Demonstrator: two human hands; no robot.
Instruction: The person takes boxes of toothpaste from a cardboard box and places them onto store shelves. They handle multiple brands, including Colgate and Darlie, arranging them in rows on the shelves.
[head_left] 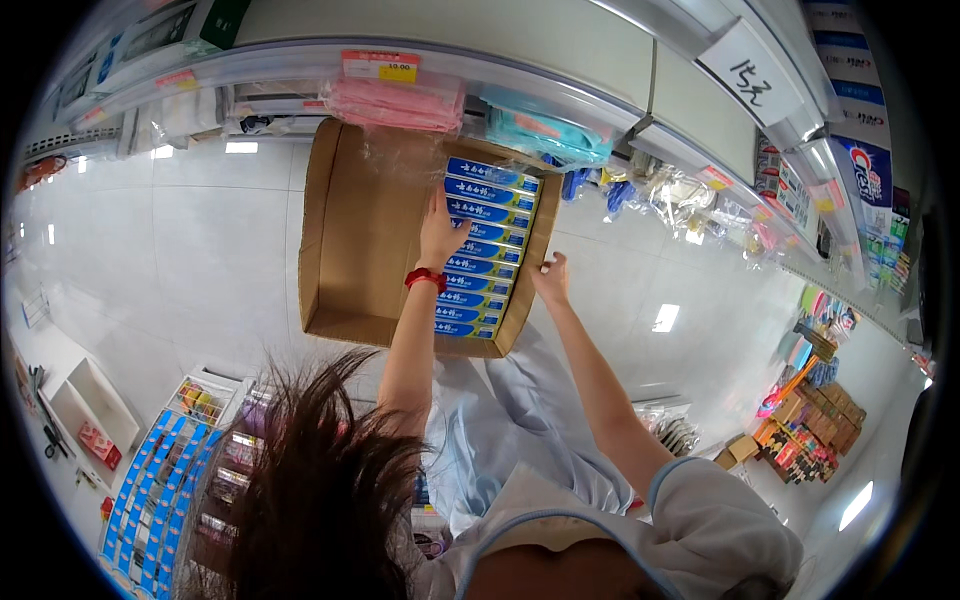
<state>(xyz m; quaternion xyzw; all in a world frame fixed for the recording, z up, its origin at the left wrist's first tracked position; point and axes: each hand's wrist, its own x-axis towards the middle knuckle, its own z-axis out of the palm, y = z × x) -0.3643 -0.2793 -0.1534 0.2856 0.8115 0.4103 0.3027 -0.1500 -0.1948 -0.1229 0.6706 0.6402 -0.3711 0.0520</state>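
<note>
An open brown cardboard box (pixel 365 215) is in front of me. Along its right side, a row of several blue, white and green toothpaste boxes (pixel 472 283) lies stacked, and the left part of its bottom is bare. My left hand (pixel 438 232), with a red band at the wrist, reaches into the carton. Its fingers stretch along the left ends of the upper toothpaste boxes, thumb over them. At the carton's right wall, my right hand (pixel 552 279) has its fingers bent around the edge; the fingertips are partly hidden.
A shelf edge with price tags crosses the top, with pink packs (pixel 395 104) and teal packs (pixel 550 135) just beyond the carton. Blue product boxes (pixel 155 500) stand at lower left. Brown cartons (pixel 825 415) are piled at far right. Loose hair covers part of the lower view.
</note>
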